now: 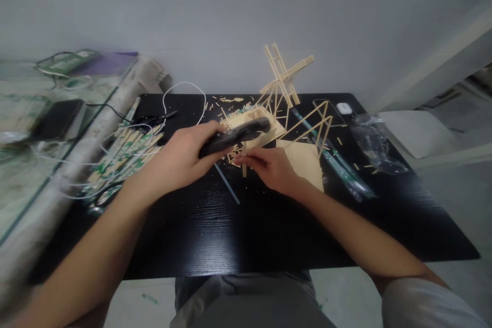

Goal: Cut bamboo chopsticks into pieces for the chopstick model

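Note:
My left hand (184, 156) is closed around a black hand tool (238, 136) with a long, curved body; its exact kind does not show. The tool is held above the middle of the table, and its underside is hidden. Just below and to the right, my right hand (271, 166) pinches a short pale wooden stick (244, 170), held roughly upright under the tool. Beyond both hands stands a frame of thin wooden sticks (280, 79) leaning up against the wall side. A pale wooden board (305, 161) lies beside my right hand, partly covered by it.
The black table (184, 246) carries wood scraps around the middle. A thin translucent stick (227, 184) lies in front. Bundled wooden sticks (123, 156) and a white cable (184, 83) are left. At right are green-printed plastic sleeves (340, 166), a crumpled clear bag (372, 143) and a white case (344, 108).

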Demonstrator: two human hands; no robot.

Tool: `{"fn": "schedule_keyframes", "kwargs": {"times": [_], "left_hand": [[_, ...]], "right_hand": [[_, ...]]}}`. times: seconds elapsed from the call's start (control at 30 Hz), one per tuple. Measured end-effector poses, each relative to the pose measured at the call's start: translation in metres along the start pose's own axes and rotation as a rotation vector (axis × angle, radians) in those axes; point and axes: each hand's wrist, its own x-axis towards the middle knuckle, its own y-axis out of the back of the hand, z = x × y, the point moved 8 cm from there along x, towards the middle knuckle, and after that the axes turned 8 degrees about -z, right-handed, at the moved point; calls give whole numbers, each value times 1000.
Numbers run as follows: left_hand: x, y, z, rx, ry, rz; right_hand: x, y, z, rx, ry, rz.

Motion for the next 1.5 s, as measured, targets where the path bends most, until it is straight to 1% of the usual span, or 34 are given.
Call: {"fn": "schedule_keyframes", "kwargs": {"times": [0.07, 0.13, 0.27, 0.37, 0.47, 0.6, 0.8, 1.0, 1.13, 1.33, 1.5], "left_hand": [[-8, 9, -6, 137, -13, -1], [-14, 12, -12, 260, -26, -41], [-15, 4, -18, 444, -15, -130], [-10, -2, -14, 516, -31, -148], [-6, -6, -9, 573, -46, -142], [-3, -9, -7, 617, -61, -137], [-2, -12, -8, 676, -55, -173], [0, -13, -10, 690, 24, -216], [0, -15, -14, 687, 95, -245], [1, -18, -19, 739, 132, -274], [3, -18, -20, 744, 161, -273]], "right_hand": [[1, -1, -2, 0, 9, -18], [2, -2, -4, -3, 24, -26], [2, -3, -8, -4, 76, -14], [1, -3, -7, -29, 91, 1], [0, -2, -2, -42, 76, 2], [0, -3, 3, -29, 49, -18], [1, 0, 1, 19, 92, 8], [1, 0, 3, -28, 42, -8], [1, 1, 2, -39, 43, 6], [1, 3, 0, -29, 81, 15], [1, 4, 3, -31, 60, 24]]}}
